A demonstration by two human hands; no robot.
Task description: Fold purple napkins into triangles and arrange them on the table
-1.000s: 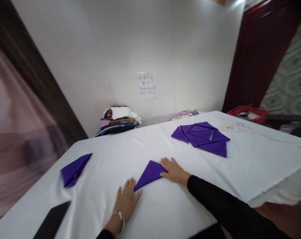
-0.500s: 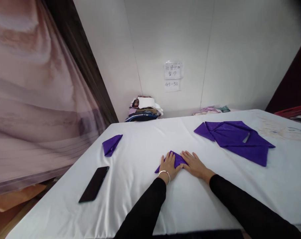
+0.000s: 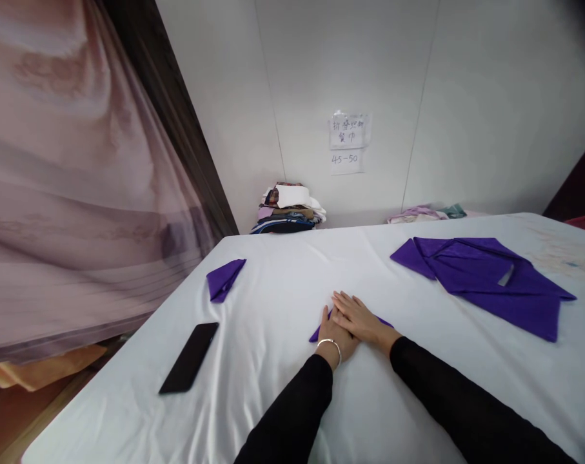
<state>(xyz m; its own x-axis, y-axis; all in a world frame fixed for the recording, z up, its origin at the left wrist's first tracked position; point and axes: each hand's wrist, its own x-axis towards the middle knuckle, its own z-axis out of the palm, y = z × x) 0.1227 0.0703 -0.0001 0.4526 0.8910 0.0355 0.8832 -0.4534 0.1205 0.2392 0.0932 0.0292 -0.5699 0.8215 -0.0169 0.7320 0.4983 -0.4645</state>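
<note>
A folded purple napkin lies flat on the white-covered table, mostly hidden beneath both hands; only its left corner and a strip at the right show. My left hand, with a silver bracelet at the wrist, presses down on it with the fingers laid flat. Overlapping the left fingers, my right hand also lies flat, fingers stretched out toward the upper left. Neither hand grips the cloth.
A folded purple napkin stands at the far left, with a black phone nearer me. Spread purple cloths lie on the right. Behind the table are stacked clothes and wall notes; a pink curtain hangs left.
My right hand has slid left from the napkin's right side onto my left hand. The left hand stays on the napkin. The camera view has shifted slightly.
</note>
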